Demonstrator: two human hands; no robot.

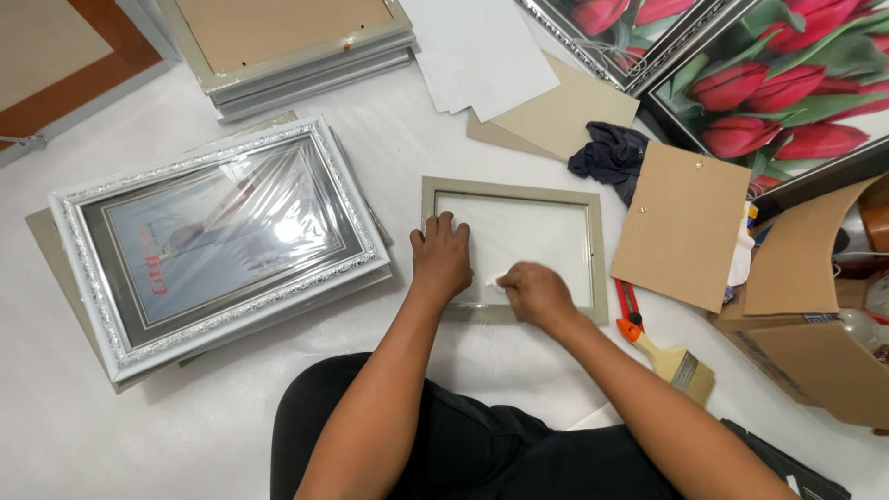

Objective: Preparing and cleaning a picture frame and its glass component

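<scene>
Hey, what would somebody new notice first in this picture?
Probably the red tulip prints at top right, then the ornate silver frame wrapped in plastic at left. In the middle, the left hand presses on a plain beige frame while the right hand rubs its glass with something small and white.

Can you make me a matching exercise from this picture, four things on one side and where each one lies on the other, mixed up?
Things:
1. paintbrush
2. dark cloth
3. wrapped silver frame
4. white wad

Places:
A. under the right hand, on the glass of the grey frame
B. left of the left hand, on a stack of frames
C. right of the right forearm, beside a red and orange cutter
D. above the grey frame's top right corner, next to a brown backing board

Pairs: 1-C, 2-D, 3-B, 4-A
</scene>
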